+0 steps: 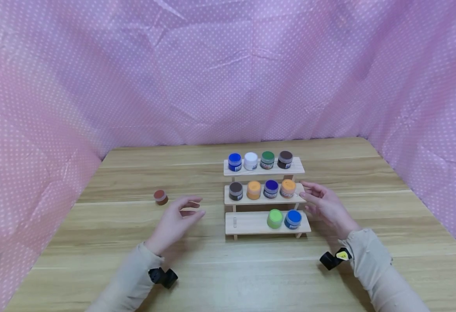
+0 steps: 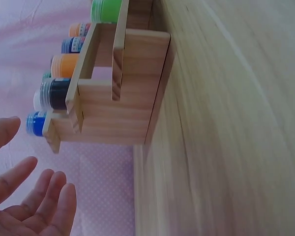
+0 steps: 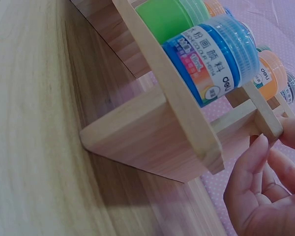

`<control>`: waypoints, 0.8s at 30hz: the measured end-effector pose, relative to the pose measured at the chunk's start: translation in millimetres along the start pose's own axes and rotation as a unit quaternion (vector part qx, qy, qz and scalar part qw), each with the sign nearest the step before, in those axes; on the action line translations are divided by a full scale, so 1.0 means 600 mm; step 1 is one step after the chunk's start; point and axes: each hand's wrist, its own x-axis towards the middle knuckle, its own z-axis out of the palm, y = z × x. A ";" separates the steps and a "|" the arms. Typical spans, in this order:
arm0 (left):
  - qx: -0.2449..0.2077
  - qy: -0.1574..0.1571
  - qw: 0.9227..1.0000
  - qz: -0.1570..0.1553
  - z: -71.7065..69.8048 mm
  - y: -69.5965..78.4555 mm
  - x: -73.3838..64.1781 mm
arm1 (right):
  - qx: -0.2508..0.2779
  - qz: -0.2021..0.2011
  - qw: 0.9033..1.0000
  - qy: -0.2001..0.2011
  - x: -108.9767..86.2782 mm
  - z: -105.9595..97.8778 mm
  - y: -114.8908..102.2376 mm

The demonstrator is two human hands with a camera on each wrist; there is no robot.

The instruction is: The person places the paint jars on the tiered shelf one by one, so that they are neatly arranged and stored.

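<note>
A three-tier wooden rack (image 1: 247,225) stands on the table, holding small paint jars. With finger and thumb my right hand (image 1: 325,206) pinches the right end of its middle shelf (image 3: 268,120). My left hand (image 1: 177,223) hovers left of the rack, holding nothing, its fingers loosely bent and apart. Closest to that hand is a lone brown-red paint jar (image 1: 160,197) on the table. A light green jar (image 1: 275,219) and a blue jar (image 3: 201,64) sit at the right of the bottom shelf, whose left part is bare.
On the middle shelf are a dark jar (image 1: 236,191), two orange jars and a violet jar (image 1: 271,189). Blue, white (image 1: 251,161), green and dark brown jars line the top shelf. A pink dotted cloth (image 1: 228,86) hangs behind the wooden table (image 1: 95,242).
</note>
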 end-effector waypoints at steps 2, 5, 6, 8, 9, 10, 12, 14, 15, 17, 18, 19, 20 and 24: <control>0.003 0.010 1.000 0.008 -0.009 -0.003 -0.001 | -0.008 0.000 1.000 0.001 0.000 0.000 0.000; 0.008 0.027 0.999 0.021 -0.023 -0.008 -0.001 | -0.013 0.001 1.000 -0.001 0.001 -0.001 0.000; 0.011 0.032 0.999 0.026 -0.028 -0.009 -0.001 | -0.012 0.001 1.000 -0.002 0.000 -0.001 -0.001; 0.021 0.044 0.998 0.033 -0.037 -0.011 0.000 | -0.010 0.003 1.000 -0.003 0.000 0.000 -0.001; 0.025 0.048 0.998 0.035 -0.041 -0.012 -0.001 | -0.009 0.003 1.000 -0.004 -0.001 0.000 -0.002; 0.031 0.052 0.998 0.034 -0.046 -0.013 -0.001 | -0.009 0.004 1.000 -0.005 -0.001 0.000 -0.002; 0.044 0.059 0.997 0.033 -0.054 -0.015 -0.001 | -0.008 0.006 1.000 -0.004 -0.002 0.001 -0.003; 0.051 0.064 0.996 0.026 -0.063 -0.017 -0.001 | -0.009 0.005 1.000 -0.003 -0.002 0.001 -0.004; 0.051 0.067 0.996 0.019 -0.067 -0.019 0.000 | -0.009 0.005 1.000 -0.002 -0.002 0.001 -0.004; 0.051 0.076 0.996 0.001 -0.075 -0.022 0.003 | -0.009 0.004 1.000 0.000 -0.002 0.001 -0.004; 0.049 0.082 0.995 -0.009 -0.078 -0.024 0.005 | -0.008 0.004 1.000 0.001 -0.002 0.001 -0.004; 0.045 0.089 0.995 -0.018 -0.082 -0.026 0.007 | -0.007 0.004 1.000 0.001 -0.002 0.001 -0.005; 0.044 0.096 0.994 -0.027 -0.086 -0.028 0.009 | -0.007 0.005 1.000 0.001 -0.002 0.001 -0.005; 0.043 0.121 0.991 -0.042 -0.100 -0.041 0.015 | -0.012 0.008 1.000 0.003 -0.002 0.001 -0.005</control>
